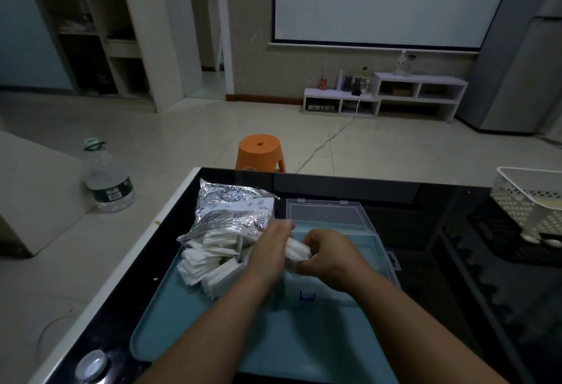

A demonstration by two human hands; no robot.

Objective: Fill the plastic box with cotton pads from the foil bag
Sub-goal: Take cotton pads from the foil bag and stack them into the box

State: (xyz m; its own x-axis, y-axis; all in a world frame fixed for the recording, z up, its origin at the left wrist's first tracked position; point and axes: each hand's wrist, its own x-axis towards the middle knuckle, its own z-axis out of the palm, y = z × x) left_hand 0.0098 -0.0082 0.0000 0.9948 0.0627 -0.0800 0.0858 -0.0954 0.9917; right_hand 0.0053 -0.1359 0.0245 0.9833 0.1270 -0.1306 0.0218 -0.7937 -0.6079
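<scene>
Both hands meet over the plastic box (334, 222): the left hand (269, 249) and right hand (330, 257) pinch a small stack of cotton pads (297, 249) between them, its long axis running nine to three. The box lies directly beneath; the foil bag (231, 210) sits at ten o'clock, nearer the left hand.
</scene>
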